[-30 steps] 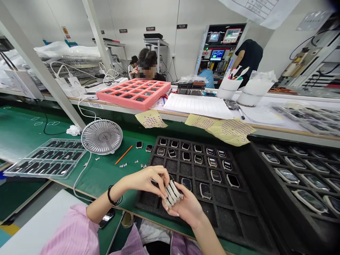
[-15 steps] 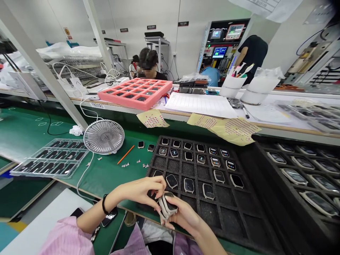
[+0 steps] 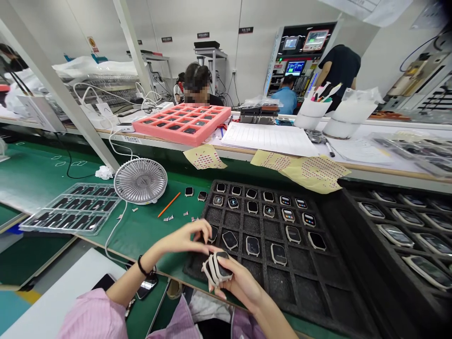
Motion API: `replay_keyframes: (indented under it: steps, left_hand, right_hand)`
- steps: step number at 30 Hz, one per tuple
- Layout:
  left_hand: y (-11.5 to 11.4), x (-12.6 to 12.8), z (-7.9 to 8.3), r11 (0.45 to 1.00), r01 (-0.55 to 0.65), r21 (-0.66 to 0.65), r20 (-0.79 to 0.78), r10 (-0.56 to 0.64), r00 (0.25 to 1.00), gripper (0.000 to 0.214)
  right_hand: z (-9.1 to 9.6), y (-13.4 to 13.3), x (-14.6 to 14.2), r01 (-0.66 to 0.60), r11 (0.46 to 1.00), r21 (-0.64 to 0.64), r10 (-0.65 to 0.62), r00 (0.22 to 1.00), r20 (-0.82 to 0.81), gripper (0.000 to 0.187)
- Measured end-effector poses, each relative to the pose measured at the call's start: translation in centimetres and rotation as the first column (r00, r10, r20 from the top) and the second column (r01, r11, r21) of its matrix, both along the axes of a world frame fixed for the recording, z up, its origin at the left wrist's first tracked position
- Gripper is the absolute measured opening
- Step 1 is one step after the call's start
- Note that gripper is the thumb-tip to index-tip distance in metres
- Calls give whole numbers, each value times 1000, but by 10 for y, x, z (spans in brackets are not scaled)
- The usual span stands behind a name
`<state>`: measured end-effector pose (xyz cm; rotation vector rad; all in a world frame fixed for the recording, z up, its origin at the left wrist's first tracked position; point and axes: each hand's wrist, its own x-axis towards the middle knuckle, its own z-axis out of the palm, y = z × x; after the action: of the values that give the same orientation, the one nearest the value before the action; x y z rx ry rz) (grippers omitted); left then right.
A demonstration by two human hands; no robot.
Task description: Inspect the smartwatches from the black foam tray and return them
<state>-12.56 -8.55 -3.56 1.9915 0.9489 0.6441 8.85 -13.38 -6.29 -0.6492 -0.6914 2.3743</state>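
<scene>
My right hand (image 3: pixel 240 281) grips a small stack of smartwatch bodies (image 3: pixel 216 268) over the near left corner of a black foam tray (image 3: pixel 303 278). My left hand (image 3: pixel 187 238) hovers just above and left of the stack, fingers curled in a pinch over the tray's left edge, close to a watch body lying in a pocket (image 3: pixel 213 233). Whether the pinch holds anything I cannot see. The tray's back rows hold several watch bodies (image 3: pixel 253 245), some with lit screens.
A small white fan (image 3: pixel 140 181) and an orange pencil (image 3: pixel 169 204) lie on the green mat. A clear tray (image 3: pixel 72 214) sits at the left. A second black tray of watches (image 3: pixel 406 221) is at the right. A pink tray (image 3: pixel 183 122) stands on the shelf behind. People work beyond.
The stack in my right hand dropped lower and tilted, showing a dark screen. My left hand left the stack and moved up over the tray's left edge.
</scene>
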Motion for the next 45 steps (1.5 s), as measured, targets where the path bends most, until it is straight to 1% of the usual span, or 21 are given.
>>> replay_keyframes:
  steps: [1,2,3,4,5,7,9,12,17,22,24,26,28,29,30,31,32,34,36,41,45]
  left_hand:
    - [7,-12,-5,985,-171,35,-47,172,984,25]
    - [14,-24,-11,932,-352,90,-122,361,925,23]
    - [20,-35,-18,871,-470,145,-218,491,843,23]
    - [26,-45,-25,836,-521,172,-248,549,799,23]
    - [30,-54,-31,819,-542,186,-271,574,773,23]
    - [36,-63,-43,814,-547,196,-298,581,757,24]
    - [39,-65,-51,819,-537,200,-319,573,755,25]
    - [41,-61,-54,833,-518,194,-347,553,758,21]
    - [41,-58,-50,845,-501,185,-364,533,764,15]
    - [40,-57,-46,814,-543,204,-319,580,750,10]
    - [38,-54,-40,803,-561,199,-291,595,749,11]
    - [33,-45,-29,801,-570,183,-253,599,760,14]
    - [22,-28,-11,822,-552,140,-154,569,808,23]
    - [14,-18,-1,854,-513,87,-27,516,856,29]
    - [6,-7,10,884,-462,71,96,455,885,30]
    - [-2,3,21,913,-397,94,164,380,911,25]
    - [-10,13,31,934,-320,158,195,289,937,18]
    - [-21,28,44,958,-147,246,228,90,970,11]
    - [-25,36,48,955,-46,292,245,-28,969,9]
    - [-17,39,41,939,12,344,203,-87,975,10]
    - [-11,38,46,939,117,324,160,-176,971,10]
  right_hand:
    - [1,2,2,19,1000,6,-19,1000,6,54]
    - [3,4,4,42,999,14,-42,999,14,59]
    - [3,7,6,70,997,23,-71,997,22,62]
    - [4,9,9,92,995,28,-93,995,29,64]
    - [4,12,11,108,994,31,-109,994,32,65]
    - [3,15,14,119,992,30,-120,993,22,67]
    - [2,17,15,111,993,25,-111,994,0,66]
    - [1,19,14,115,993,16,-115,993,-11,66]
    - [3,21,14,141,990,-8,-141,990,0,66]
    - [8,23,16,139,990,-14,-139,990,-13,59]
    - [9,24,17,128,992,-23,-128,991,-25,59]
    - [10,26,17,101,994,-37,-102,993,-50,58]
    - [11,28,17,63,997,-52,-67,994,-81,55]
    - [12,29,17,44,997,-56,-50,994,-96,53]
    - [13,30,17,30,998,-60,-36,993,-109,51]
    - [14,30,17,17,998,-61,-24,992,-120,49]
    - [15,30,17,4,998,-60,-12,991,-131,48]
    - [18,30,16,-16,998,-53,8,989,-146,46]
    - [20,29,15,-39,998,-45,31,987,-158,44]
    - [21,25,13,-82,996,-37,73,977,-198,33]
    - [18,23,11,-132,991,-28,124,970,-208,32]
